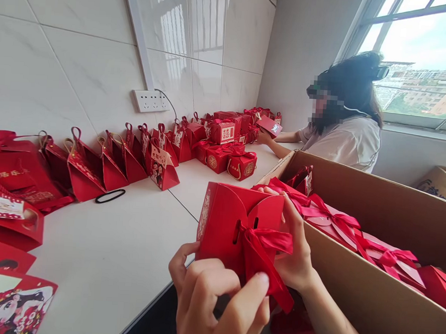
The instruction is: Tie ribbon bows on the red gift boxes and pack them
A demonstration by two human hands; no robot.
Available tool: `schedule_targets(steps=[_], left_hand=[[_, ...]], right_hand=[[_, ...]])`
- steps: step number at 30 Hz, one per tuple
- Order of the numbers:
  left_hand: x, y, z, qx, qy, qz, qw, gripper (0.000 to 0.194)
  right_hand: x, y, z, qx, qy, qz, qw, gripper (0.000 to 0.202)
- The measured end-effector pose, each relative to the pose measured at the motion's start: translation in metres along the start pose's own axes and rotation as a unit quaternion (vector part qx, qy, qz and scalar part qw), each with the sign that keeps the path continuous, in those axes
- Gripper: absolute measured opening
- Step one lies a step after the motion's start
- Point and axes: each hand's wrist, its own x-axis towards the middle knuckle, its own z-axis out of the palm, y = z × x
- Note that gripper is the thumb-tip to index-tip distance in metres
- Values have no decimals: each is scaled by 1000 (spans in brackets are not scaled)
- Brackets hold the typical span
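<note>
A red gift box [219, 222] with curved top flaps and two dark slots is held up in the middle, tilted toward me. A red ribbon [267, 240] is looped on its top, its tail hanging down toward the lower right. My left hand [218, 303] is at the box's near side, fingers bent, with the index fingertip against the ribbon's tail. Around the box's right side wraps my right hand [297, 242], its fingers at the far right corner and the thumb side partly hidden behind the ribbon.
Red triangular boxes [82, 173] line the wall on the white table [100, 250], beside a black ring [110, 196]. A cardboard carton [351, 286] of ribboned boxes stands at right. Beyond it, a person [346, 129] holds a red box [269, 125].
</note>
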Motion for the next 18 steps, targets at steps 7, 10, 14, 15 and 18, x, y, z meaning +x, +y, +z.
schedule_targets(steps=[7,10,14,15,18], left_hand=[[7,-2,1,-69,85,-94,990,14],[8,-25,9,-189,181,-353,898,5],[-3,-60,27,-241,178,-543,784,18],[-7,-66,32,-220,137,-546,797,21],[-17,-72,52,-187,-26,-507,841,31]], right_hand=[[-6,3,0,33,-7,50,998,90],[-11,3,-4,112,15,167,979,95],[-1,-3,-27,351,108,397,841,63],[4,-6,-35,414,124,431,792,57],[16,-15,-61,542,137,471,683,55]])
